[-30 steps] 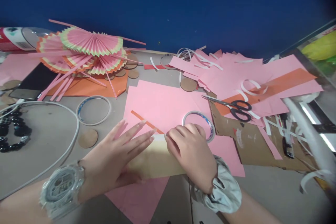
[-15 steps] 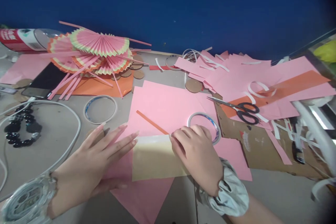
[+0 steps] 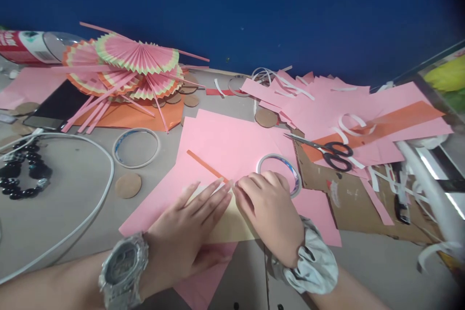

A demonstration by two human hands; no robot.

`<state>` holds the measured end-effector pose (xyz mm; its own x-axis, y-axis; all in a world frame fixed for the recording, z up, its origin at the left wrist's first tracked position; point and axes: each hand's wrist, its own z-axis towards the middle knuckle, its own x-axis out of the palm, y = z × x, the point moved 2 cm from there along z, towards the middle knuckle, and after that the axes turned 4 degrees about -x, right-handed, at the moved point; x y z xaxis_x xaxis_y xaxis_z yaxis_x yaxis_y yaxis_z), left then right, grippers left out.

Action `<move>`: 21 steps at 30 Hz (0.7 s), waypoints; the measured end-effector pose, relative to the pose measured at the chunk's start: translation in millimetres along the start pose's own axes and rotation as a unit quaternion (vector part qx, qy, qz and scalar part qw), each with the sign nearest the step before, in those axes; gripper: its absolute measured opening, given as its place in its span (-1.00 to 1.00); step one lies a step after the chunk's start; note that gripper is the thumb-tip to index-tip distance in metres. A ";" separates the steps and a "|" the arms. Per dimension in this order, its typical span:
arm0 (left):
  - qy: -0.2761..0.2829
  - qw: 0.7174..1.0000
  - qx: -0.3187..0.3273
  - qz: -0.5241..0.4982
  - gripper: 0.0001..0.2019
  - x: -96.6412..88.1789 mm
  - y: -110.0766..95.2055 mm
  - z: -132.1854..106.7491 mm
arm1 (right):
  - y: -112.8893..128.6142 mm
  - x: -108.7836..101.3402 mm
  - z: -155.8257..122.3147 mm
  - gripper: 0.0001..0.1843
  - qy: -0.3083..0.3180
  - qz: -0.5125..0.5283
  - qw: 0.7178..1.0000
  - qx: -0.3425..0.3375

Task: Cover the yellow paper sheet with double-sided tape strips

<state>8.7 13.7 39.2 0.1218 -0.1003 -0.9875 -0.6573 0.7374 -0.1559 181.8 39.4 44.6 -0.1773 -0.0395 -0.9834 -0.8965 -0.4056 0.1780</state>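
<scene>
My left hand (image 3: 189, 232) lies flat, fingers stretched out, on a cream-yellow sheet (image 3: 232, 227) that rests on pink paper (image 3: 225, 147). Beside it my right hand (image 3: 271, 213) presses down on the same sheet's top edge with its fingers curled under, and what they pinch, if anything, is hidden. The fingertips of both hands meet near the end of a thin orange strip (image 3: 204, 164). A roll of tape (image 3: 279, 169) lies just behind my right hand. I wear a watch (image 3: 123, 266) on the left wrist and a grey scrunchie (image 3: 312, 264) on the right.
Black scissors (image 3: 327, 147) lie on cardboard (image 3: 363, 203) at the right beside a heap of pink sheets (image 3: 334, 106). Folded paper fans (image 3: 127, 65) sit at the back left. A second tape ring (image 3: 136, 147), a white cable (image 3: 87, 213), black beads (image 3: 22, 177) and a phone (image 3: 58, 106) lie at the left.
My left hand slid left off the cream sheet, then came back right onto it, fingertips now beside my right hand. My right hand stayed in place.
</scene>
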 end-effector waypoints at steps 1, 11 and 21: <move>0.012 1.000 0.006 -0.003 -0.27 1.7 1.3 2.3 | 0.1 -0.1 0.0 -0.83 0.001 -0.003 1.000 0.001; 0.046 0.998 0.001 -0.030 -0.21 4.8 6.8 1.9 | 7.6 -9.6 0.7 -0.82 -0.006 -0.089 0.996 0.019; 0.047 0.998 -0.005 -0.038 -0.23 7.3 7.8 1.5 | 9.0 -10.5 0.2 -0.78 -0.035 -0.112 0.992 0.036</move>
<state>5.5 19.8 30.8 0.1016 -0.2182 -0.9706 -0.6560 0.7187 -0.2302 175.5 36.3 56.6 0.0053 0.1087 -0.9941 -0.9426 -0.3315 -0.0412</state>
